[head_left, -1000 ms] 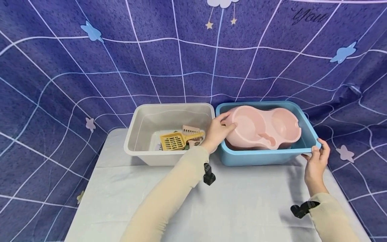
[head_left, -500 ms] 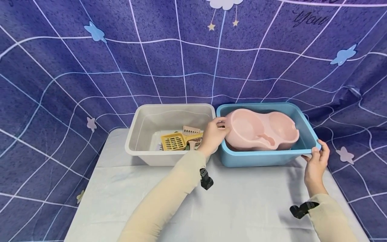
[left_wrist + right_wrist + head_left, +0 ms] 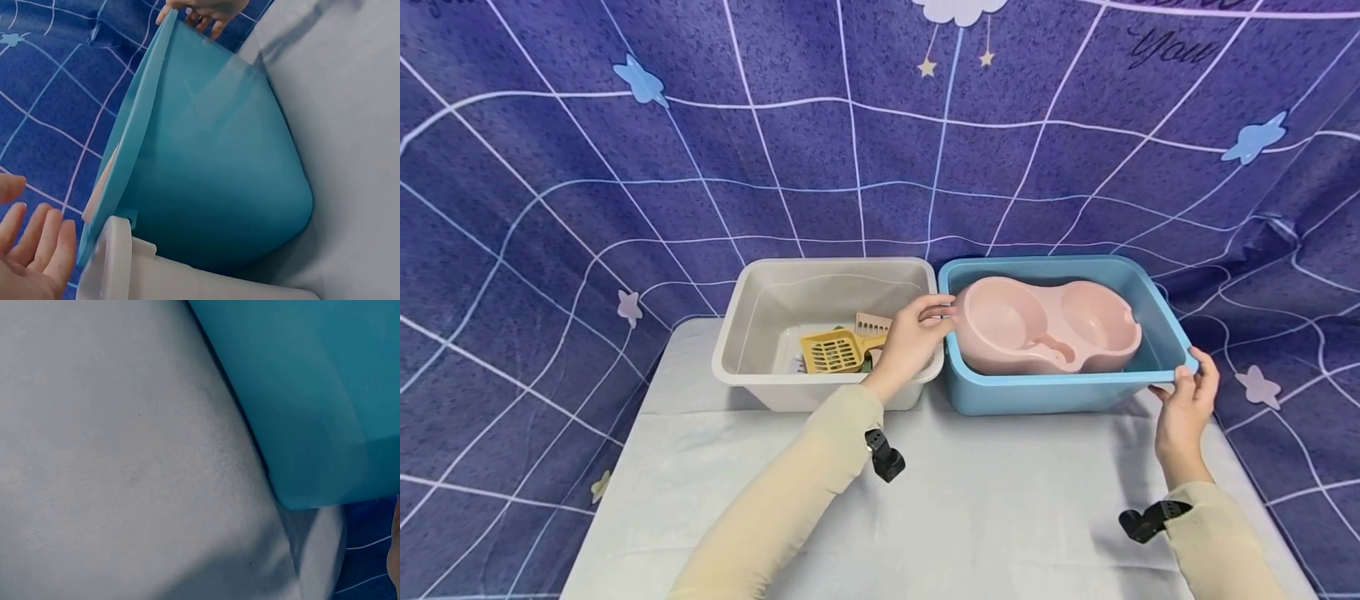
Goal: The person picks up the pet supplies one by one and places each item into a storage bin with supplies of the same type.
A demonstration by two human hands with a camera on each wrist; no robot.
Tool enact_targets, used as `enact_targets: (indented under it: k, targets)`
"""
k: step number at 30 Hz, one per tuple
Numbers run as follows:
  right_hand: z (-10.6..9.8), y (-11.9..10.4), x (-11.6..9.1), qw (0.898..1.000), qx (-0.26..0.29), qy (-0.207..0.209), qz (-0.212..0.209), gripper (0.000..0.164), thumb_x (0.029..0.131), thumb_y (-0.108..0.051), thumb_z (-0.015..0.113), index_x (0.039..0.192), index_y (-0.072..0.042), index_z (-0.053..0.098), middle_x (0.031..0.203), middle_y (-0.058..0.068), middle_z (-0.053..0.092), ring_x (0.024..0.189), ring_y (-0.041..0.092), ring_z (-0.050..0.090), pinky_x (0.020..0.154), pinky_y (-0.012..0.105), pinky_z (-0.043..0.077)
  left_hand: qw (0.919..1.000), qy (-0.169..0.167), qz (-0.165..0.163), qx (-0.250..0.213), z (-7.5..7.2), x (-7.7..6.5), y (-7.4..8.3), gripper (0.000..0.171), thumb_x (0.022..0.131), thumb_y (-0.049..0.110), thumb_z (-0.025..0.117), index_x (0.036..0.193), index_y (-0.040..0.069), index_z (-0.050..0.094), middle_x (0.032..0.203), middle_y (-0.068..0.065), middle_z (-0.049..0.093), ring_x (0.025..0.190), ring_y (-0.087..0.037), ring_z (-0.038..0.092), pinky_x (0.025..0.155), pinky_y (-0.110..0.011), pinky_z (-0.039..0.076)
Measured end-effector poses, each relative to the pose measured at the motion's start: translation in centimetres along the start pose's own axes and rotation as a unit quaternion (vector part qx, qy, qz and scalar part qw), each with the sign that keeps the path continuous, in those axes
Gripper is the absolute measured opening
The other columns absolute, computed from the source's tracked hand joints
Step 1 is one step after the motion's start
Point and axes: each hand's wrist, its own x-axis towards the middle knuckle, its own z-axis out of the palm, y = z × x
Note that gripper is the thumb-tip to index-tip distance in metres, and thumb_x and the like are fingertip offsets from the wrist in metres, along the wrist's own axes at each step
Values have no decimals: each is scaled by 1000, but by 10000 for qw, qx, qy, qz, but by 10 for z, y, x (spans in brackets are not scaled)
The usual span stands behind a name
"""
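Note:
A pink double pet bowl (image 3: 1048, 325) lies inside the blue tub (image 3: 1045, 392), its two hollows facing up. My left hand (image 3: 912, 337) is over the right rim of the grey tub (image 3: 790, 380), its fingertips close to the bowl's left end. In the left wrist view those fingers (image 3: 44, 240) are loosely extended with nothing between them. At the blue tub's front right corner, my right hand (image 3: 1185, 408) grips the rim, thumb on top and fingers around the outside. The right wrist view shows mostly the tub's side and barely any hand.
In the grey tub lie a yellow slotted litter scoop (image 3: 833, 351), a pale pink comb (image 3: 872, 324) and other small things partly hidden by my left hand. Both tubs stand side by side on a white-covered table (image 3: 985, 500), before a blue patterned curtain (image 3: 760, 167).
My left hand has let go of the pink pet bowl and drawn back to the left. The bowl has settled lower in the blue tub. My right hand stays on the rim.

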Motion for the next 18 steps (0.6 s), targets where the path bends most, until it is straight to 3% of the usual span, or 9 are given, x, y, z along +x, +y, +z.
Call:
enact_targets:
  k: [13,18]
  targets:
    - [-1,0,1,10000,-64,2,-33,36,102,-9,41,134,-20,53,119,4,46,104,15,49,69,17,49,9992,-265,193,-217,-9,-16,4,29,95,8,65,123,-1,65,114,-13,68,107,-17,65,90,-26,52]
    - [0,0,1,10000,-51,22,2,36,102,-10,42,134,-20,54,119,4,47,104,15,49,68,17,50,9989,-392,245,27,-16,-24,5,30,96,13,65,124,1,65,113,-7,68,106,-14,63,93,-28,51]
